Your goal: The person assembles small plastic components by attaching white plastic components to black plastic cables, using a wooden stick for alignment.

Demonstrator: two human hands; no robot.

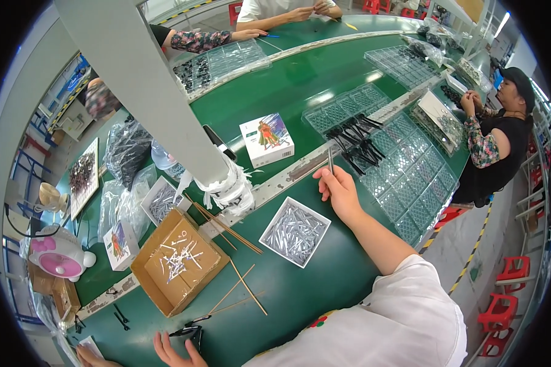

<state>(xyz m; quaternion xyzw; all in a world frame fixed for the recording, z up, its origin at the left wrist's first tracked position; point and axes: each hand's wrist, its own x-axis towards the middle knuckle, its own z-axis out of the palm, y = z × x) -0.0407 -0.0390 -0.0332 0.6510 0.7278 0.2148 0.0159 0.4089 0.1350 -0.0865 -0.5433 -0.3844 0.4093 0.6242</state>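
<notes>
My right hand (337, 192) is closed round slim metal tweezers (330, 160) that point away from me, near black slender clip-like pieces (361, 144) lying on clear compartment trays (404, 177). Below it, a white box (296, 232) is filled with small silvery slim pieces. At the lower edge my left hand (180, 353) is partly in view, its fingers apart. A dark shiny piece (194, 333) lies right by its fingertips; whether they touch is unclear. Close by stands a brown cardboard box (165, 290) with scattered white and blue bits inside.
Thin wooden sticks (248, 286) lie on the green table between the boxes. A grey post (141, 92) rises beside a printed carton (267, 140). A pink-and-white fan (61, 263) stands left. Another person's hand (92, 358) shows lower left; a co-worker (502, 128) sits right.
</notes>
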